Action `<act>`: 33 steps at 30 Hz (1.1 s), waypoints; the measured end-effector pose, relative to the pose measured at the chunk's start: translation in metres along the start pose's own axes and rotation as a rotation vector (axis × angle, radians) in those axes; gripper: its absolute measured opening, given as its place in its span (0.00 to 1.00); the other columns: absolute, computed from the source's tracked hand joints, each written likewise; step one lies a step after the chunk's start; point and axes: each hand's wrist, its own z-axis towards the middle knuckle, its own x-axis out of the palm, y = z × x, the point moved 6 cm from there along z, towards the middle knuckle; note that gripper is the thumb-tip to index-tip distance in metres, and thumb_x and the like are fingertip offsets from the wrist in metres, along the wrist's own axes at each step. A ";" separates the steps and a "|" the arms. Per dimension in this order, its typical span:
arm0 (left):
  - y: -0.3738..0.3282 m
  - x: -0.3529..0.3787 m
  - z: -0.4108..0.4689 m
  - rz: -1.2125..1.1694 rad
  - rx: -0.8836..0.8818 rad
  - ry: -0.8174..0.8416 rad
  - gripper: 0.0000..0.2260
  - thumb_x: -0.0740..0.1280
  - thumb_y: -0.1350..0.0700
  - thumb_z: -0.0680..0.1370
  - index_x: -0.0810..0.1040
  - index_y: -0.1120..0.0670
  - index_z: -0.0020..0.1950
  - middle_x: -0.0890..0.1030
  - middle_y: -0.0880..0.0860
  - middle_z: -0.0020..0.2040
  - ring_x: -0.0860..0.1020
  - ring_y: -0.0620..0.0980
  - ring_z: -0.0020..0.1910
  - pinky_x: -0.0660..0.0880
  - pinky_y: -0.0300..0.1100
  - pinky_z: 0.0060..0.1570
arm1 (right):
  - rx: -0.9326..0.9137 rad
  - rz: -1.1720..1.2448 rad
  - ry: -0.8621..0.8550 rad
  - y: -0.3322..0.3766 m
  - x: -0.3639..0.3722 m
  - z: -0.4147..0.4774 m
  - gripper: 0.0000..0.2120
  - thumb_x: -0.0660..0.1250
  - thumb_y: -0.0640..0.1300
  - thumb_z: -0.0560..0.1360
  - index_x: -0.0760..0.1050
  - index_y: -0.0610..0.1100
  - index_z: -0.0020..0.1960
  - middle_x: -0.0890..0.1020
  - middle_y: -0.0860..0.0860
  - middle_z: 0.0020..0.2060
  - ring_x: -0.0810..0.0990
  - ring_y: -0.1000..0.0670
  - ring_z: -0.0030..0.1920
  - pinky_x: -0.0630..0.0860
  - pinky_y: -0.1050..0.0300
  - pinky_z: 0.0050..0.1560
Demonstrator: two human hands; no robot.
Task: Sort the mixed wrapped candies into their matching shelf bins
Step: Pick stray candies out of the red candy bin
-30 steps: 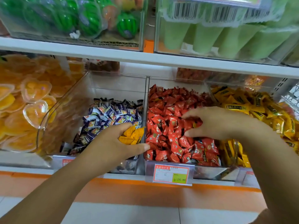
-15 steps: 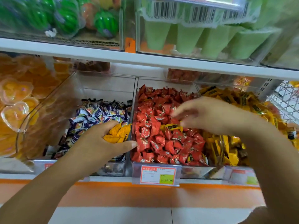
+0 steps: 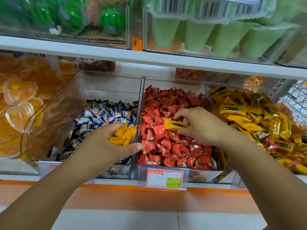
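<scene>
Three clear bins stand side by side on the shelf. The middle bin is full of red wrapped candies. Over it, my right hand pinches one yellow wrapped candy just above the red pile. My left hand grips a bunch of yellow candies over the front of the bin of purple-and-white candies, beside the divider. The right bin holds a heap of yellow wrapped candies.
Heart-shaped orange jelly cups fill the bin at far left. A price tag hangs on the shelf's front edge. The upper shelf overhangs, with green watermelon-shaped sweets and green cups in clear boxes.
My right hand has lifted a yellow candy out of the red pile and drawn it slightly toward me. The left hand has kept its bunch of yellow candies, nearly still.
</scene>
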 end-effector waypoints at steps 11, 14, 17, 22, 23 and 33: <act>-0.021 -0.004 -0.002 -0.135 0.268 -0.058 0.12 0.75 0.51 0.69 0.73 0.40 0.35 0.73 0.42 0.34 0.70 0.41 0.31 0.69 0.25 0.32 | -0.160 0.655 -0.162 0.041 -0.023 -0.033 0.09 0.75 0.44 0.70 0.77 0.50 0.46 0.80 0.54 0.42 0.76 0.57 0.39 0.72 0.68 0.39; -0.025 0.001 -0.004 -0.131 0.300 -0.010 0.15 0.76 0.53 0.69 0.79 0.37 0.50 0.82 0.42 0.44 0.80 0.42 0.39 0.74 0.29 0.38 | -0.243 0.736 -0.138 0.059 -0.022 -0.036 0.12 0.76 0.42 0.69 0.75 0.49 0.48 0.80 0.52 0.43 0.77 0.47 0.42 0.76 0.56 0.42; -0.027 0.006 -0.004 -0.081 0.298 -0.039 0.15 0.76 0.54 0.69 0.79 0.38 0.51 0.82 0.41 0.43 0.80 0.42 0.38 0.74 0.29 0.36 | -0.256 0.807 -0.086 0.069 -0.027 -0.037 0.12 0.75 0.40 0.70 0.76 0.46 0.51 0.82 0.50 0.44 0.80 0.48 0.43 0.79 0.51 0.48; -0.026 -0.001 -0.003 -0.111 0.297 -0.100 0.10 0.74 0.54 0.71 0.79 0.41 0.48 0.80 0.45 0.37 0.73 0.42 0.26 0.68 0.30 0.25 | -0.026 0.416 -0.120 0.018 -0.069 -0.034 0.08 0.67 0.49 0.77 0.77 0.58 0.55 0.83 0.61 0.48 0.80 0.65 0.48 0.71 0.75 0.51; -0.025 -0.003 -0.003 -0.131 0.295 -0.099 0.10 0.74 0.54 0.71 0.79 0.42 0.48 0.80 0.44 0.36 0.72 0.41 0.25 0.67 0.30 0.25 | 0.032 0.299 -0.127 0.005 -0.076 -0.035 0.07 0.66 0.48 0.78 0.78 0.59 0.53 0.82 0.62 0.47 0.80 0.66 0.45 0.70 0.78 0.45; -0.022 -0.008 -0.002 -0.201 0.302 -0.108 0.13 0.74 0.58 0.72 0.77 0.42 0.50 0.76 0.43 0.30 0.69 0.40 0.21 0.65 0.28 0.22 | 0.341 -0.164 0.268 -0.003 -0.001 -0.006 0.22 0.61 0.40 0.79 0.63 0.43 0.72 0.73 0.42 0.65 0.77 0.44 0.55 0.73 0.58 0.45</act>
